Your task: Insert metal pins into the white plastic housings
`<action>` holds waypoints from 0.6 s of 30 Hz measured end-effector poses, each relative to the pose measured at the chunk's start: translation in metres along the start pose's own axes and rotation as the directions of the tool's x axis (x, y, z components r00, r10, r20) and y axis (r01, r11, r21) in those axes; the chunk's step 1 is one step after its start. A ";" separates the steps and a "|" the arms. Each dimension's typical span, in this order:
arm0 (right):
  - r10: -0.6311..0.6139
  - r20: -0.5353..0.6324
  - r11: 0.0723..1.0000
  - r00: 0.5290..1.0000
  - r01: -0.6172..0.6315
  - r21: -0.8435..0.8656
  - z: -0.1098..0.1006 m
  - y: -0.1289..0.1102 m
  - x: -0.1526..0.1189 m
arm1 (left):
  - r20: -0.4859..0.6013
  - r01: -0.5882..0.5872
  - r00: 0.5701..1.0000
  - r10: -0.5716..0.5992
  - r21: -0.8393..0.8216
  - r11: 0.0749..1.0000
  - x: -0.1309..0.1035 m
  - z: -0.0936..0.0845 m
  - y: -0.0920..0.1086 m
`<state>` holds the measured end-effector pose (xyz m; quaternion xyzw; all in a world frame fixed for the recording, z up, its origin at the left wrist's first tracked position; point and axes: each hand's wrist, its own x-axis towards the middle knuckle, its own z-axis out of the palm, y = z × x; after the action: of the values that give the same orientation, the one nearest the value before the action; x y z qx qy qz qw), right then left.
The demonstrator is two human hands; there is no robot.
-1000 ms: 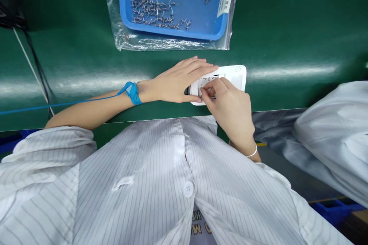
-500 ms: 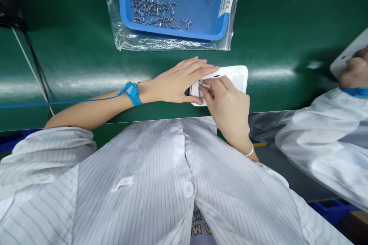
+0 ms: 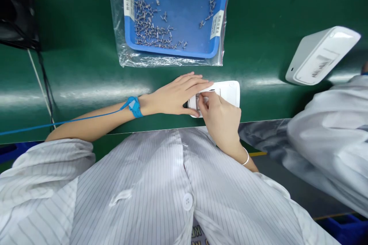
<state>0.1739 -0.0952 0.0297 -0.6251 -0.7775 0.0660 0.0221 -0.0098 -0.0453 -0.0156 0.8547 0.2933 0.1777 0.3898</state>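
Note:
A white plastic housing (image 3: 231,93) lies flat near the table's front edge, with a recess in its left part. My left hand (image 3: 175,95) grips the left end, thumb at the near edge and forefinger along the far edge; the other fingers stretch beyond it. A blue wrist strap with a cord is round that wrist. Over the recess, my right hand (image 3: 220,118) is closed in a pinch, thumb and forefinger reaching down into it. Whatever lies between those fingertips is hidden or too small to name.
Beyond my hands a blue tray (image 3: 184,51) of small metal parts with wire legs (image 3: 148,26) rests on a clear plastic bag (image 3: 120,51). On the right stands a white device (image 3: 319,57), near a co-worker's sleeve (image 3: 333,115). A black object (image 3: 18,15) and cables are at far left.
The view has shifted, showing more of the table's far side. My right fingertips have moved slightly left in the recess. The co-worker's hand has left the white device, which now stands on the table.

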 end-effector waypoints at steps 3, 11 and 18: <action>-0.037 0.037 0.999 0.999 0.037 0.016 -0.004 -0.001 0.001 | -0.002 -0.003 1.000 0.003 0.012 1.000 0.000 0.000 -0.001; -0.052 0.078 0.991 0.996 0.042 0.127 -0.019 0.007 -0.004 | 0.032 0.014 0.999 -0.015 0.012 1.000 0.000 -0.002 0.001; -0.104 0.140 0.990 0.985 0.089 0.111 -0.020 0.011 -0.005 | 0.019 0.008 1.000 -0.008 0.038 0.999 0.000 0.001 -0.002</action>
<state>0.1882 -0.0958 0.0481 -0.5782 -0.8018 0.1510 0.0012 -0.0100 -0.0452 -0.0174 0.8623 0.2963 0.1623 0.3771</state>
